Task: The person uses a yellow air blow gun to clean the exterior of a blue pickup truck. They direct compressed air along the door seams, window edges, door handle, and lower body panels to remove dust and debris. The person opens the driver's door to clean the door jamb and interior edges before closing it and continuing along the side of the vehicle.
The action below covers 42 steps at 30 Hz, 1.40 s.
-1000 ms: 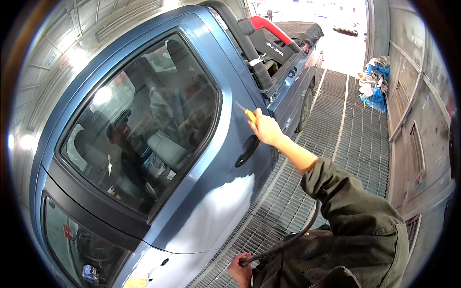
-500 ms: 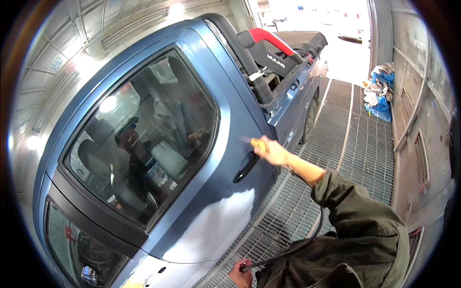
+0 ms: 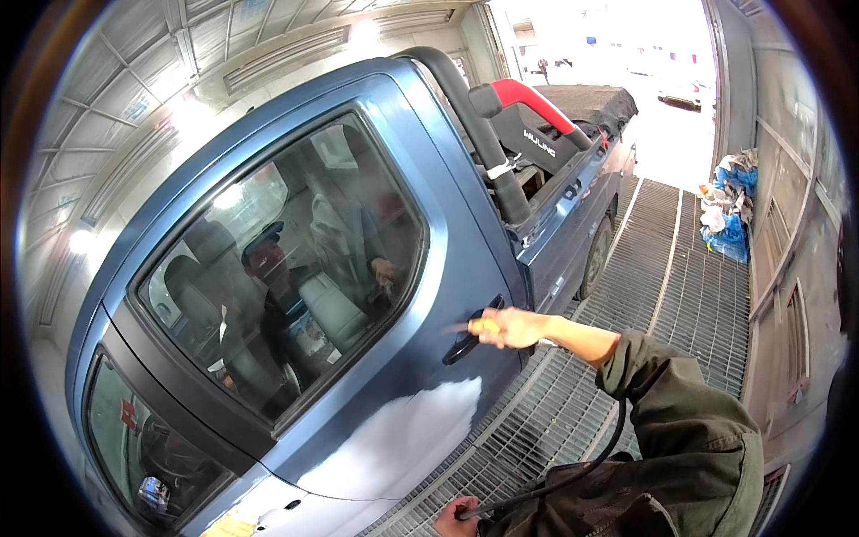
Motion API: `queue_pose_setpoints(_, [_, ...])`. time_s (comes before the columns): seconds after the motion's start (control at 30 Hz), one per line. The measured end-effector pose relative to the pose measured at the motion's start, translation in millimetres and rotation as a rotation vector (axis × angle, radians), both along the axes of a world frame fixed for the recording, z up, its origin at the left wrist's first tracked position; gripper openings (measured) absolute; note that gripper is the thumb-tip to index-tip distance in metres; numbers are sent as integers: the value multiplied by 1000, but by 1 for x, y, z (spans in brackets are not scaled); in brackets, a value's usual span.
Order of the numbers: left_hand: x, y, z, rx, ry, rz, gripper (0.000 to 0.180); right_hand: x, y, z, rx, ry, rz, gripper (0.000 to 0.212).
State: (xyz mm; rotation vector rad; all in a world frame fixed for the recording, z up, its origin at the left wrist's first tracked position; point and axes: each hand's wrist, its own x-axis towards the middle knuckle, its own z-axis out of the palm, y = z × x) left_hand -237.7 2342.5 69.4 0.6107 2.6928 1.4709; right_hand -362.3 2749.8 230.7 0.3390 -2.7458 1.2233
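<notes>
My right hand [image 3: 519,328] is closed around a small yellow air blow gun [image 3: 483,326], whose thin nozzle is blurred and points left. It is held just in front of the black door handle [image 3: 458,347] on the rear door of a blue pickup truck [image 3: 483,242]. A dark hose [image 3: 598,461] hangs in a curve behind my right forearm. Low in the view, my left hand [image 3: 457,517] is closed on the other stretch of this hose. Below the handle, the door carries a white-grey primer patch [image 3: 407,430].
A metal grating floor [image 3: 617,309] runs alongside the truck. Blue and white bags [image 3: 727,210] are heaped against the right wall [image 3: 778,259]. A black and red roll bar [image 3: 537,100] rises over the truck bed, with a bright doorway behind.
My right hand has moved down with the blow gun, from above the door handle to in front of it. My left hand keeps hold of the hose. The view has shifted slightly.
</notes>
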Motion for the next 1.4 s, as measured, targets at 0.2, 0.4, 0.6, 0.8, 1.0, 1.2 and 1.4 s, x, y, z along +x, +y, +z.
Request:
queue_pose_setpoints(0.2, [-4, 2, -30, -60, 27, 65, 27, 3, -15, 38, 501, -16, -96, 49])
queue_pose_setpoints(0.4, [11, 21, 21, 123, 56, 51, 33, -28, 18, 107, 579, 145, -489, 43])
queue_pose_setpoints(0.6, [16, 34, 42, 94, -68, 205, 21, -71, 20, 204, 497, 611, -570, 33])
queue_pose_setpoints(0.8, [13, 40, 12, -91, -194, 345, 37, -122, 15, 249, 382, 730, -643, 36])
queue_pose_setpoints(1.0, [27, 9, -21, -39, -323, 317, 30, -122, 75, 244, 211, 627, -846, 48])
queue_pose_setpoints(1.2, [33, -25, -63, -47, -463, 400, 25, -78, 73, 128, -1, 522, -214, 52])
queue_pose_setpoints(1.4, [38, -78, -127, -31, -525, 486, 22, -12, 82, 1, 355, 555, -376, 42])
